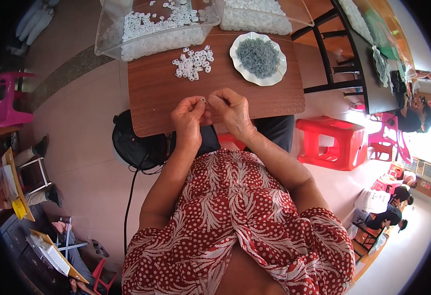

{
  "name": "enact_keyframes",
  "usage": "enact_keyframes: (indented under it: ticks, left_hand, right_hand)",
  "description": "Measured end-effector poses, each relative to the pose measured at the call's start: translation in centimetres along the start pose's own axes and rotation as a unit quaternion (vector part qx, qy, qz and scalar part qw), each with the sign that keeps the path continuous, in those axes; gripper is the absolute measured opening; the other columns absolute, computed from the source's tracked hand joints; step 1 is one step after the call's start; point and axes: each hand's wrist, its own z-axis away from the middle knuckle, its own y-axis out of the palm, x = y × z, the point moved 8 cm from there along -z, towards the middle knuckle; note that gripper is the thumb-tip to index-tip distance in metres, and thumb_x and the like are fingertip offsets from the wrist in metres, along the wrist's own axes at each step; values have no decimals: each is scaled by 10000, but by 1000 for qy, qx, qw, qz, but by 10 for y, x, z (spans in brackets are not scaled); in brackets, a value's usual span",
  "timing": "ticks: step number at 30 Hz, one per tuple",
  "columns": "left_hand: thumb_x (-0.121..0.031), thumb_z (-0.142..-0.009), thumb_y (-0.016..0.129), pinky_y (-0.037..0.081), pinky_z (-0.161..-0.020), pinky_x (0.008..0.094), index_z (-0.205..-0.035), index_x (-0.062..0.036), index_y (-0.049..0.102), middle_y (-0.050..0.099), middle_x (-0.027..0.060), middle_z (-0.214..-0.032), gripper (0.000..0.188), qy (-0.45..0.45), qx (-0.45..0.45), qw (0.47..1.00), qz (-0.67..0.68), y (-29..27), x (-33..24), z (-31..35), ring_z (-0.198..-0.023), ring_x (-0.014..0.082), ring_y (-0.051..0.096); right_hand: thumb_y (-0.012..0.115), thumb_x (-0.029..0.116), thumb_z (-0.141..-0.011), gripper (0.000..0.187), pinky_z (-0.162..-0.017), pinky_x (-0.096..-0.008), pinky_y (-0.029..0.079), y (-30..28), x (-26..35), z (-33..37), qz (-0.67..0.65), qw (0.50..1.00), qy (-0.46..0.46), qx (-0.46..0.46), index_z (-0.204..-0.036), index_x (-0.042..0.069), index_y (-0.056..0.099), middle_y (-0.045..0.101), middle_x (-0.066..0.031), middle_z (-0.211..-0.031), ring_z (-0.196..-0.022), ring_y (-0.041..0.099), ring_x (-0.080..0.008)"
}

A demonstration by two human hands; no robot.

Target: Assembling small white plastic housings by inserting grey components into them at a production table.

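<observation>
Small pale ring (pixel 203 100), pinched between left hand (pixel 190 117) and right hand (pixel 231 109), above smooth wooden table (pixel 156 93)

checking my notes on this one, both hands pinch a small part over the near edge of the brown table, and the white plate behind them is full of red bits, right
Not quite. The head view shows the white plate holding grey bits, not red ones. The rest stands: the left hand and right hand pinch a small part together over the near edge of the brown table.

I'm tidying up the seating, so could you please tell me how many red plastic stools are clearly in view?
1: the red stool stands on the floor just right of the wooden table. More reddish seats far right are too blurred to count.
</observation>
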Motion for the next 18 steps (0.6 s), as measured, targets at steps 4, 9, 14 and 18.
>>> enact_keyframes:
  ticks: [4,9,14,18]
  left_hand:
    - [-80,-871,573,471,-507,243,-913,19,580,604,83,-768,108,-7,0,1000,29,-13,2,-10,-599,114,558]
    - [-85,-875,572,469,-519,242,-921,17,577,604,84,-775,112,-20,-15,999,33,-17,4,-13,-601,114,556]
    - [-106,-869,591,453,-476,214,-894,10,590,604,63,-741,119,-17,-28,999,38,-18,7,-16,-571,92,541]
    - [-108,-871,592,450,-473,213,-893,8,589,603,61,-741,119,-15,-31,999,22,-21,7,-17,-565,90,536]
  right_hand:
    - [626,101,-782,130,-607,-350,470,-17,1,-43,208,968,-125,-71,-825,-19,601,605,-141,-718,-652,595,-233]
    - [672,239,-745,248,-632,-421,459,-15,-23,-96,388,911,-88,-108,-774,6,592,603,-158,-742,-712,591,-317]
    - [701,252,-704,288,-673,-419,480,1,-33,-105,531,825,-143,-130,-806,26,555,597,-160,-822,-794,585,-325]
    - [694,221,-697,272,-675,-418,483,2,-38,-111,529,829,-139,-115,-825,30,549,597,-162,-834,-799,584,-323]
